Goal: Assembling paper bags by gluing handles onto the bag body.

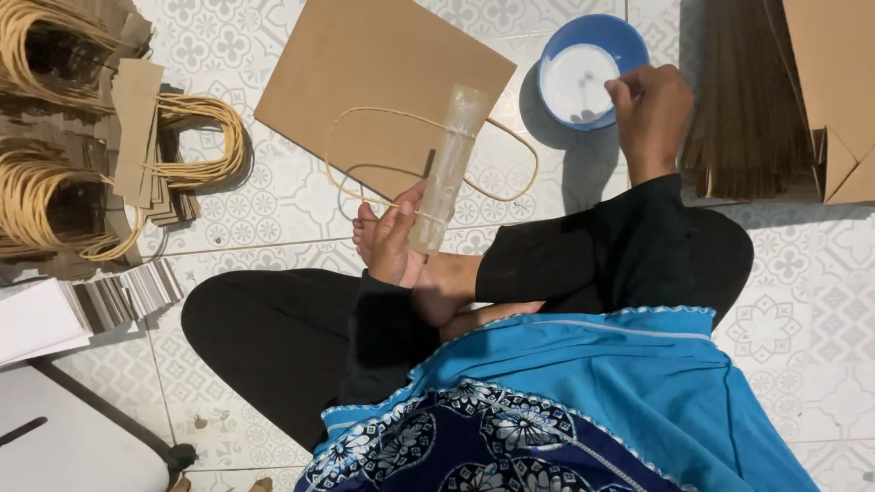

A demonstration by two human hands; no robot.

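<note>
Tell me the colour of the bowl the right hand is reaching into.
The bowl is blue, holding a white liquid; the head view shows it with the right hand at its rim.

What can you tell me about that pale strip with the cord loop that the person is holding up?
The pale, glossy strip with a tan cord loop looks like stiff paper or card coated with something shiny. It stands nearly upright, leaning slightly right, above the brown paper bag on the tiled floor. The thin cord crosses it and arcs out on both sides. The left hand pinches its lower end; the right hand is away at the blue bowl.
</note>
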